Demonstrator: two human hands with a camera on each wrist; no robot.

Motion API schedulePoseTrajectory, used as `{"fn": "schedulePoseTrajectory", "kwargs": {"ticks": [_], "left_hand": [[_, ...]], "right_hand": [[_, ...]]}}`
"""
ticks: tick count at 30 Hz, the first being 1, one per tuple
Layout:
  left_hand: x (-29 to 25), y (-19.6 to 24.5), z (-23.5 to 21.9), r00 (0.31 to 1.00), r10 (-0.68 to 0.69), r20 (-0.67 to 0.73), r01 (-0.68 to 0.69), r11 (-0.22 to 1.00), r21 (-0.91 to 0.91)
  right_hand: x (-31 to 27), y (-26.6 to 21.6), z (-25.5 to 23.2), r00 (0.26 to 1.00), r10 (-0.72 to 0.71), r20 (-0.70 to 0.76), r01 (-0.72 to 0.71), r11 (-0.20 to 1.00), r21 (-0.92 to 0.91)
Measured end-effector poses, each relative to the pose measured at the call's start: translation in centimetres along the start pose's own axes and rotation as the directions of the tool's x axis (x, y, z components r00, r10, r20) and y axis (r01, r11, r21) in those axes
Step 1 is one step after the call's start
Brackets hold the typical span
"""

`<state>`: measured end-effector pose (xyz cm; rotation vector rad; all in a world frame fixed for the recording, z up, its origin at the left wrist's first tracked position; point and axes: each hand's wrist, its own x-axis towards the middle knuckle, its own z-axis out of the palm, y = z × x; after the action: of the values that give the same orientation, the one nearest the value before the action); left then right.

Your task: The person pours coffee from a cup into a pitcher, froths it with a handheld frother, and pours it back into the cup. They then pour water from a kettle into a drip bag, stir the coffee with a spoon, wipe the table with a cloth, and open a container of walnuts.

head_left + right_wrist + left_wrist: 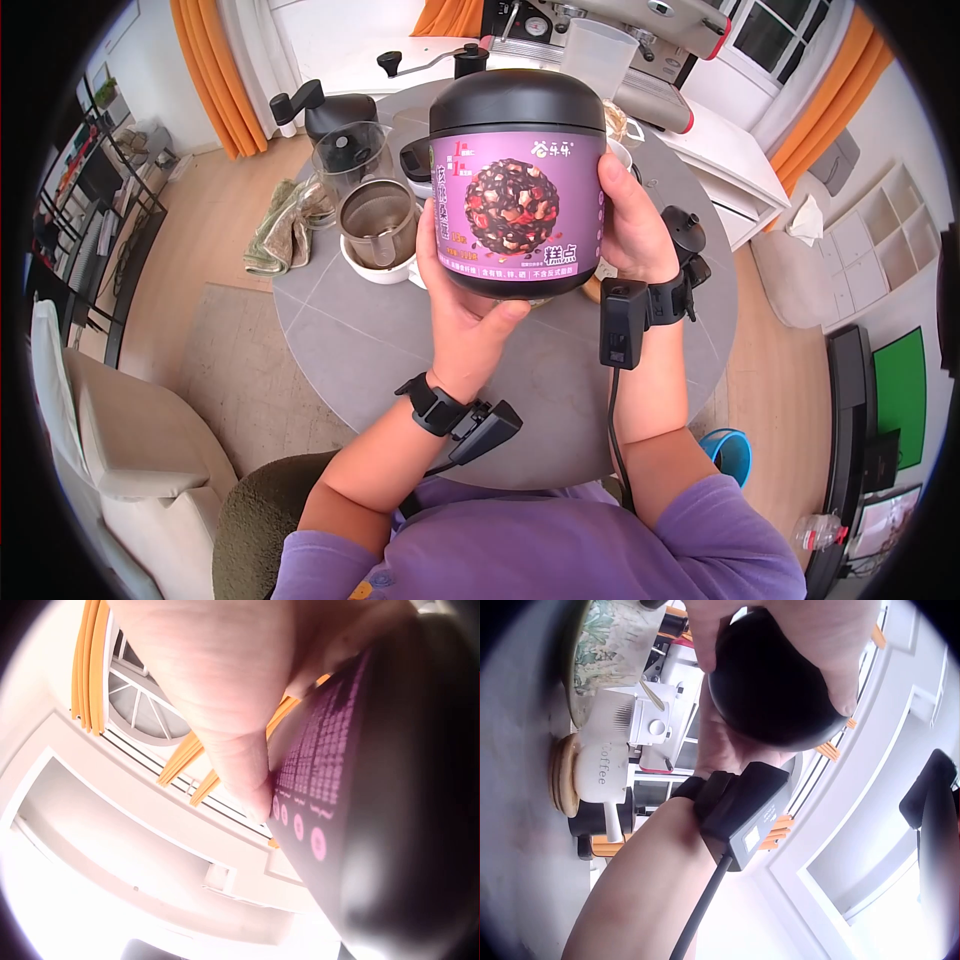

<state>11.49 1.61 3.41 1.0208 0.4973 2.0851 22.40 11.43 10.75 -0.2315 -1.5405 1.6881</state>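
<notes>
Both hands hold up a large black jar (515,285) over the table, with its purple label toward the head camera. The label shows a dark round cake studded with nuts and red pieces, and the black lid (516,100) is on. My left hand (462,335) grips the jar's lower left side, thumb at the base. On the other side, my right hand (637,225) holds it with the thumb along the label's edge. From below, the left wrist view shows the jar's black base (772,686) between the hands. In the right wrist view the thumb (240,761) presses beside small label print.
On the round grey table (330,330) stand a clear pitcher (352,150), a metal strainer (375,215) on a white cup and a black grinder (340,115). A cloth (285,225) lies at the left edge. Behind is an espresso machine (660,80); a blue bucket (735,455) is at right.
</notes>
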Motion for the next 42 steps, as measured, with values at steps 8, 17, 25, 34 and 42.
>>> {"fn": "schedulePoseTrajectory", "kwargs": {"ticks": [8,17,25,34,42], "left_hand": [[0.2,0.0,-0.1,0.999,0.053,-0.006,-0.052,0.991,0.127],[0.3,-0.3,-0.9,0.986,0.158,0.061,-0.169,0.927,0.336],[0.2,-0.7,-1.4,0.985,0.164,0.061,-0.174,0.884,0.433],[0.2,-0.8,-1.4,0.984,0.161,0.077,-0.179,0.879,0.443],[0.3,-0.8,-1.2,0.985,0.151,0.084,-0.172,0.909,0.379]], "right_hand": [[0.0,-0.2,-0.2,0.999,0.032,0.013,-0.031,0.997,-0.065],[0.0,0.7,-1.2,0.998,0.057,0.016,-0.057,0.998,0.005],[-0.2,2.4,-3.1,0.998,-0.026,0.057,0.008,0.96,0.281],[0.0,3.0,-3.6,0.981,-0.104,0.166,0.0,0.848,0.53],[0.1,2.7,-3.3,0.973,-0.125,0.193,-0.002,0.835,0.551]]}}
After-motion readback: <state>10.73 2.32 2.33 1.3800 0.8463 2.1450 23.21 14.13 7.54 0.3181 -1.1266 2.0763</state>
